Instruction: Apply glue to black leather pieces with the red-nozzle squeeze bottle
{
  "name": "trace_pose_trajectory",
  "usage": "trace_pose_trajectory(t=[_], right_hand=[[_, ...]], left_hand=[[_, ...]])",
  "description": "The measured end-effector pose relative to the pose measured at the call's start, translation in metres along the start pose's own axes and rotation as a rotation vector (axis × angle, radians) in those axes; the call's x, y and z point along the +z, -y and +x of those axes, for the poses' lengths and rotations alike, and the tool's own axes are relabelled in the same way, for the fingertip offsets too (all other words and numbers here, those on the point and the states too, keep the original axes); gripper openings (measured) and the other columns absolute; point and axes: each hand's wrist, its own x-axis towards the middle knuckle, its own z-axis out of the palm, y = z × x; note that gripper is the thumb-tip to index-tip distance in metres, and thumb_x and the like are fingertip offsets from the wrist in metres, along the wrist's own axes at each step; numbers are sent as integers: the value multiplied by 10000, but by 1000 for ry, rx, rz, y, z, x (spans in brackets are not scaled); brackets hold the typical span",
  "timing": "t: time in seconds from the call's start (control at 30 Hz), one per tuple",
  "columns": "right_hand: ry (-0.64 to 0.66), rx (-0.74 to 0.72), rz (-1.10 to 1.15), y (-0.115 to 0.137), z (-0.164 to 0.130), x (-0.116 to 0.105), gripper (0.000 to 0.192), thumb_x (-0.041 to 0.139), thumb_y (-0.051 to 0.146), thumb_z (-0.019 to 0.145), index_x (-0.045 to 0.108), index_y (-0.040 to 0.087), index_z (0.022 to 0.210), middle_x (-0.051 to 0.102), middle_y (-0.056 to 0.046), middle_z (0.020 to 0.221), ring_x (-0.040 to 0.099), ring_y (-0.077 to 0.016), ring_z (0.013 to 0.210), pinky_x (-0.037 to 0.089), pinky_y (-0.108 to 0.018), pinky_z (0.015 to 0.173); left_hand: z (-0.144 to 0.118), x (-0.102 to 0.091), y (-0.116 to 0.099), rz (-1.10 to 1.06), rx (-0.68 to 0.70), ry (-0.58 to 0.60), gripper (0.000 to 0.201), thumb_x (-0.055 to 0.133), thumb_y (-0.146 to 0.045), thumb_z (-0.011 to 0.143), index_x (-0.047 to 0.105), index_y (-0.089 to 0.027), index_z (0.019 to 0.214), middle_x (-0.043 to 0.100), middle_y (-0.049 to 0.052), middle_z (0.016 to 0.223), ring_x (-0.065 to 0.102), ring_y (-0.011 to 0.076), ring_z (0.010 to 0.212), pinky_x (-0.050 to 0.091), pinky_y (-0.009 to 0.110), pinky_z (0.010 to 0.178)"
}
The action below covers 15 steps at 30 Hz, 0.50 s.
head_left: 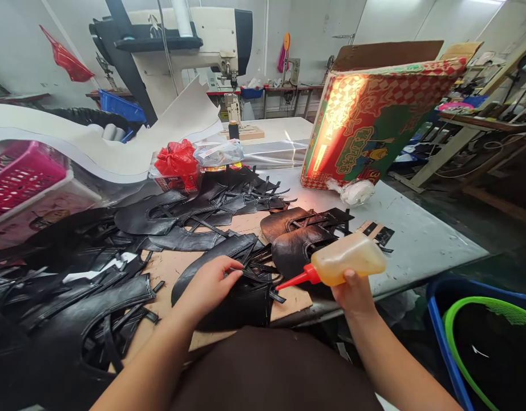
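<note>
A soft glue bottle (348,260) is gripped in the right hand (352,294), with the thumb pressed on its side. The bottle is laid almost flat, so its red tip (295,279) is aimed left at the black leather piece (241,297) just in front of the body. That piece is pinned down by the left hand (209,285), whose fingers are curled over its thin black straps (257,274), likely so that it is kept from sliding while the tip is brought near. The piece is rested on a sheet of brown cardboard (177,265) spread on the counter (417,234), perhaps so that the counter is kept clean. More cut black leather pieces (75,297) are heaped on the left, close enough to be reached. Yellowish liquid is seen inside the bottle, and it looks mostly full. A pink basket (19,177) is set at the far left; what is in it cannot be made out. A bright printed box (369,120) is tipped on its side behind the work, with warm light shining inside it. A blue tub (442,319) with a green ring (455,325) in it is placed low on the right, and dark stuff is held inside.
</note>
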Motion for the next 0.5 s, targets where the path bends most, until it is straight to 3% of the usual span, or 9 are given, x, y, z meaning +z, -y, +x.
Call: trace_pose_trajectory(t=[0.13, 0.27, 0.5], right_hand=[[-72, 48, 190, 12, 22, 19, 528, 829, 553, 433, 650, 242, 820, 625, 6, 702, 591, -170, 590, 459, -218, 389], [-45, 137, 272, 12, 36, 37, 530, 864, 515, 383, 660, 229, 781, 628, 17, 705, 585, -143, 562, 432, -176, 342], [81, 95, 262, 3, 48, 57, 571, 841, 527, 462, 650, 241, 917, 629, 5, 738, 569, -122, 547, 432, -159, 351]], left_hand=[[24, -6, 8, 354, -96, -122, 283, 454, -267, 830, 611, -150, 1036, 635, 143, 1087, 542, 288, 1072, 393, 390, 918], [47, -2, 13, 403, -115, -85, 387, 601, -372, 747, 605, -128, 1047, 625, 175, 1098, 533, 327, 1090, 403, 403, 900], [59, -6, 24, 373, -165, -69, 625, 689, -459, 616, 564, -146, 1143, 588, 181, 1153, 505, 360, 1121, 402, 461, 891]])
